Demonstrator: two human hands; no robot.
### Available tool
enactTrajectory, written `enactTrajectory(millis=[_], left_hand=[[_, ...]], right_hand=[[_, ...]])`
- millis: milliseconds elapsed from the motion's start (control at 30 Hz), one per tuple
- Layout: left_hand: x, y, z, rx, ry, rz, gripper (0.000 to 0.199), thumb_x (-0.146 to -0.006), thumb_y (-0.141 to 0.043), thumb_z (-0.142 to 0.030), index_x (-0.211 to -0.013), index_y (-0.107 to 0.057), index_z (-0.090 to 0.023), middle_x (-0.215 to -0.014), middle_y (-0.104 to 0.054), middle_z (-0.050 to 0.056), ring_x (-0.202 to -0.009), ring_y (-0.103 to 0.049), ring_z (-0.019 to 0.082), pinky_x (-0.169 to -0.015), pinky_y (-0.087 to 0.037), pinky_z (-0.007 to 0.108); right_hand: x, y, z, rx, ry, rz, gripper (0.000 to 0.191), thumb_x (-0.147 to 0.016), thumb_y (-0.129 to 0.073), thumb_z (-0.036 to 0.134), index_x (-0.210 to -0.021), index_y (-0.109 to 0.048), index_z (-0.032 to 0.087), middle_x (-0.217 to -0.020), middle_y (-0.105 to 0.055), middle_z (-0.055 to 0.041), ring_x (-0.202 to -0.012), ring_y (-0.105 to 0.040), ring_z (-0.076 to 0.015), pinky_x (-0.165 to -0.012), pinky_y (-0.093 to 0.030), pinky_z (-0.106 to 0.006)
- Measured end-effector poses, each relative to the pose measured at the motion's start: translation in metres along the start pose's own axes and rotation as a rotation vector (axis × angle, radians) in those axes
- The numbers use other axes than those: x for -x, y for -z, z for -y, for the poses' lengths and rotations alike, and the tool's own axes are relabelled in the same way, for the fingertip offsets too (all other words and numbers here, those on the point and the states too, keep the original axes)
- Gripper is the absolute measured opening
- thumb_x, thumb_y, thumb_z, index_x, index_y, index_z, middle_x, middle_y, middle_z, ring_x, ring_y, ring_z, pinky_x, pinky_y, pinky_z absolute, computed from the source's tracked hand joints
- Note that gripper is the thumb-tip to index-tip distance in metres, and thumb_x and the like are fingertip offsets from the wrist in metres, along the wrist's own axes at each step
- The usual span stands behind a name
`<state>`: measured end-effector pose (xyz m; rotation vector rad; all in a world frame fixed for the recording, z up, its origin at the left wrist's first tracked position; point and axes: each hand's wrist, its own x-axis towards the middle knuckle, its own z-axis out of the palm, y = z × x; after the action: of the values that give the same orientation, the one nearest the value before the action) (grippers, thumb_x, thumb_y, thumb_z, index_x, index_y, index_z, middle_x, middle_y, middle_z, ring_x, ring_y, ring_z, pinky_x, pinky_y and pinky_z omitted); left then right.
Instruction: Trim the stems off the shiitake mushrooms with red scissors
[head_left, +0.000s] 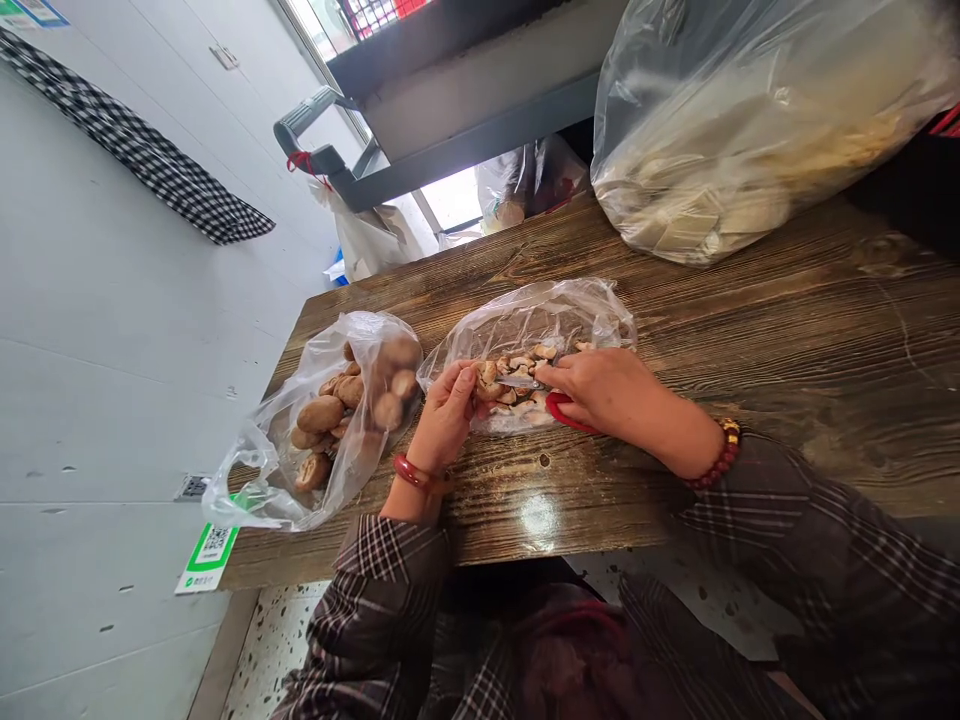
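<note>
My left hand (448, 405) is closed on a brown mushroom (488, 380), with the thumb on its near side. My right hand (604, 390) grips a pair of scissors with a red handle (566, 412). Their metal blades point left and reach the mushroom's edge. Below both hands lies an opened clear plastic bag (517, 310) with several cut mushroom pieces (541, 352) on it. To the left, another clear bag (259, 490) holds several whole brown mushrooms (321, 413). My fingers partly hide the scissors and the pieces.
The dark wooden table (510, 500) carries a large plastic bag (712, 190) of pale flat pieces at the back right. A grey cart or rack (480, 130) stands behind the table. A white wall (112, 380) is at the left, near a green QR-code card (208, 550).
</note>
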<state>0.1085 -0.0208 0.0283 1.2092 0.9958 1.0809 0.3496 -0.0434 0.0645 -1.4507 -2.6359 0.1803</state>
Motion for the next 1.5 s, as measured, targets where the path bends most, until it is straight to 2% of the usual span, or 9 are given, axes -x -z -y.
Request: enactTrajectory(millis=[167,367,500,600,900,1100,1200,1367,1500], left_hand=[[0.001,-0.001,-0.005,0.074,0.012,0.017,0.048,-0.081,-0.083,-0.056,-0.105,-0.072,-0.016,-0.085,-0.072,0.004,-0.067,-0.065,0.012,-0.051,-0.049,0.020],[0.000,0.002,-0.008,0.207,-0.012,-0.017,0.042,-0.080,-0.087,-0.044,-0.109,-0.070,-0.019,-0.098,-0.074,0.004,-0.080,-0.073,0.016,-0.062,-0.059,0.024],[0.001,0.004,-0.006,0.216,-0.054,-0.053,0.055,-0.076,-0.091,-0.034,-0.124,-0.068,-0.026,-0.110,-0.073,0.002,-0.096,-0.074,0.017,-0.084,-0.062,0.030],[0.000,0.004,-0.002,0.139,-0.104,-0.066,0.066,-0.070,-0.095,-0.031,-0.129,-0.067,-0.025,-0.112,-0.073,0.003,-0.100,-0.072,0.017,-0.097,-0.059,0.033],[-0.002,0.000,0.007,-0.231,-0.303,-0.198,0.066,-0.064,-0.096,-0.032,-0.118,-0.060,-0.023,-0.111,-0.064,0.003,-0.093,-0.066,0.017,-0.082,-0.060,0.030],[0.001,-0.005,0.008,-0.392,-0.371,-0.267,0.063,-0.065,-0.094,-0.026,-0.119,-0.061,-0.023,-0.120,-0.065,0.007,-0.101,-0.066,0.021,-0.086,-0.060,0.034],[0.004,-0.009,0.007,-0.409,-0.396,-0.216,0.062,-0.069,-0.092,-0.025,-0.123,-0.061,-0.024,-0.131,-0.064,0.010,-0.113,-0.066,0.024,-0.091,-0.061,0.036],[0.007,-0.012,0.003,-0.268,-0.392,-0.072,0.050,-0.088,-0.079,-0.033,-0.131,-0.055,-0.025,-0.149,-0.056,0.013,-0.124,-0.064,0.023,-0.099,-0.060,0.037],[0.006,-0.009,0.000,-0.232,-0.372,-0.070,0.044,-0.089,-0.079,-0.035,-0.125,-0.056,-0.024,-0.140,-0.061,0.012,-0.118,-0.067,0.021,-0.097,-0.060,0.035]], right_hand=[[-0.002,-0.004,-0.001,-0.049,-0.022,-0.007,0.027,-0.101,-0.057,0.033,-0.119,-0.074,0.022,-0.107,-0.080,-0.0080,-0.089,-0.072,-0.0244,-0.063,-0.028,-0.034],[0.000,-0.009,-0.007,-0.123,-0.040,-0.132,0.035,-0.099,-0.059,0.034,-0.130,-0.072,0.024,-0.109,-0.080,-0.0094,-0.089,-0.071,-0.0242,-0.066,-0.034,-0.032],[0.001,-0.010,-0.006,-0.209,-0.065,-0.176,0.037,-0.097,-0.061,0.031,-0.131,-0.072,0.024,-0.105,-0.080,-0.0083,-0.088,-0.070,-0.0232,-0.067,-0.036,-0.031],[0.000,-0.012,-0.003,-0.274,-0.047,-0.170,0.033,-0.096,-0.064,0.033,-0.126,-0.075,0.025,-0.101,-0.080,-0.0065,-0.087,-0.069,-0.0226,-0.067,-0.035,-0.031],[0.000,-0.013,0.000,-0.407,-0.007,-0.116,0.030,-0.094,-0.066,0.033,-0.121,-0.076,0.025,-0.085,-0.077,-0.0034,-0.073,-0.064,-0.0185,-0.063,-0.031,-0.028],[-0.002,-0.009,-0.001,-0.490,-0.005,-0.039,0.018,-0.092,-0.067,0.037,-0.096,-0.078,0.023,-0.073,-0.069,0.0006,-0.063,-0.054,-0.0144,-0.060,-0.028,-0.028],[-0.002,-0.009,-0.002,-0.485,-0.026,-0.034,0.021,-0.091,-0.069,0.042,-0.094,-0.078,0.023,-0.073,-0.070,0.0002,-0.064,-0.054,-0.0150,-0.062,-0.029,-0.028],[-0.003,-0.008,-0.003,-0.475,-0.105,-0.053,0.026,-0.090,-0.070,0.041,-0.109,-0.081,0.026,-0.079,-0.075,-0.0020,-0.068,-0.060,-0.0170,-0.062,-0.030,-0.028],[-0.002,-0.008,-0.003,-0.481,-0.099,-0.082,0.025,-0.089,-0.071,0.036,-0.110,-0.081,0.027,-0.077,-0.075,-0.0014,-0.066,-0.060,-0.0165,-0.059,-0.028,-0.027]])
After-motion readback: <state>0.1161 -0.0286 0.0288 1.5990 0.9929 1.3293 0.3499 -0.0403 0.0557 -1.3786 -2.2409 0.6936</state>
